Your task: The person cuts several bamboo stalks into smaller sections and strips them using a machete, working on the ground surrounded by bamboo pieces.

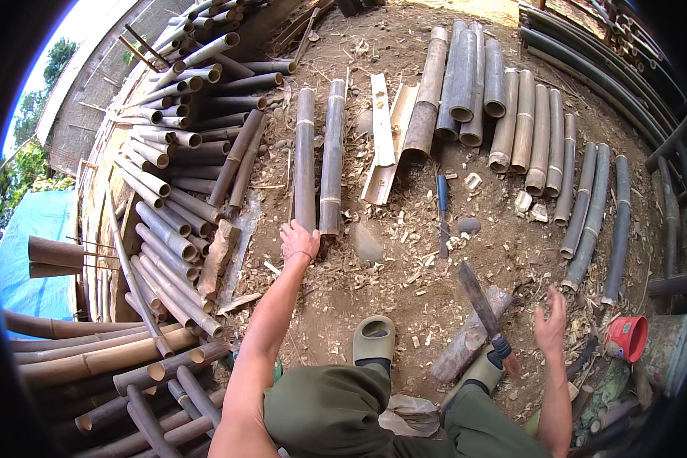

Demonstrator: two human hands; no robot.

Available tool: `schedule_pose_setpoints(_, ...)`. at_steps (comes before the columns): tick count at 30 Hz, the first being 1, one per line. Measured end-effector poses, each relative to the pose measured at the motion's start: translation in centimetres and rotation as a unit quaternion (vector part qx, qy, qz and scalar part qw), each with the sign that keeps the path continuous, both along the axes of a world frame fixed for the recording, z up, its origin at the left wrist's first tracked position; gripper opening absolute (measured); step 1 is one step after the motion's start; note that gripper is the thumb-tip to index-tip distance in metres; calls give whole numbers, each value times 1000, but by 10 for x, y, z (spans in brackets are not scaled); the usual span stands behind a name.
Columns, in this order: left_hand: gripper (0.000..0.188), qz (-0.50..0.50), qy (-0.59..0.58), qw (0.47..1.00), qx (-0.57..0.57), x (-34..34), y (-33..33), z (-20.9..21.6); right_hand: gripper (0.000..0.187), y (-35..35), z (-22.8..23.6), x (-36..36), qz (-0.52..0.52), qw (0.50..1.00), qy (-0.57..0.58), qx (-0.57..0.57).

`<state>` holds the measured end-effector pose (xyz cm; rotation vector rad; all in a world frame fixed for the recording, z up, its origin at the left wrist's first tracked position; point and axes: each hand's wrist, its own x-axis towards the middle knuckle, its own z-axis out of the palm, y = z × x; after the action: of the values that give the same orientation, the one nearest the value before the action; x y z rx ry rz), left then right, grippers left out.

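Observation:
My left hand (301, 241) reaches out and has its fingers around the near end of a dark bamboo pole (304, 156) lying on the ground. Just right of that pole lies a similar bamboo pole (332, 156), apart from the hand. My right hand (550, 324) hovers at the right, fingers loosely apart and holding nothing. Left of it, a machete (482, 304) leans across a short log (466, 340), its handle by my right foot. Farther off lie a blue-handled tool (442, 200) and split bamboo pieces (393, 141).
Cut bamboo poles (538, 137) lie in a row at the far right. A large bamboo stack (168, 153) fills the left side. A red bucket (626, 339) stands at the right edge. Wood chips and a stone (369, 244) dot the soil near my sandals (374, 341).

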<state>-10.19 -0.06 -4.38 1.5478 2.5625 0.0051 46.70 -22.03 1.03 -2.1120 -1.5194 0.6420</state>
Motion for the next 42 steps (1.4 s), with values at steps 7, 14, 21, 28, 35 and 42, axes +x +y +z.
schedule_pose_setpoints(7,85,70,-175,982,6,-10,6,-27,60,-129,-56,-32,-15,985,34,-166)
schedule_pose_setpoints(14,53,82,-166,964,188,-127,22,-36,60,-120,-56,-61,-5,991,37,-132)
schedule_pose_setpoints(21,91,352,-210,855,318,-308,76,-29,61,-100,-29,-78,21,982,16,-187)
schedule_pose_setpoints(28,105,428,-499,670,346,-312,135,-46,65,-93,-26,-68,3,971,-4,-241)
schedule_pose_setpoints(35,79,401,-475,679,390,-269,162,-63,73,-103,-36,-59,-5,971,-16,-239)
schedule_pose_setpoints(42,43,373,-519,626,447,-264,131,-65,60,-114,-69,-44,27,980,21,-195)
